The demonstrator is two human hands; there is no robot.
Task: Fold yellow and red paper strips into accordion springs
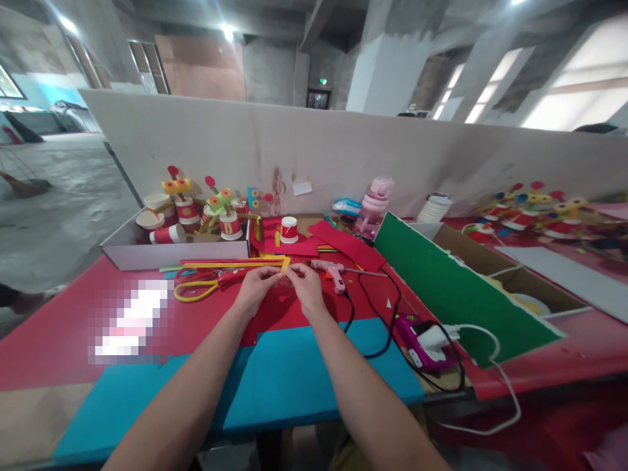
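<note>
Both hands meet over the red table covering (196,327). My left hand (260,284) is closed, its fingertips pinching a small yellow strip (285,263) from the left. From the right, my right hand (305,284) pinches the same strip, thumb and finger together. Just right of my right hand lies a pink glue gun (333,273) with a black cord. Left of my left hand are yellow-handled scissors (199,290). Behind the hands stands a red and white paper cup (289,230), and long yellow and red strips (230,263) lie beside them.
A white tray (176,255) at the left holds paper cups and cup figures. At the right are a green-sided box (456,288) and a purple power strip (424,347) with a white plug. A pink bottle (375,206) stands near the partition. Blue sheets (314,379) cover the front edge.
</note>
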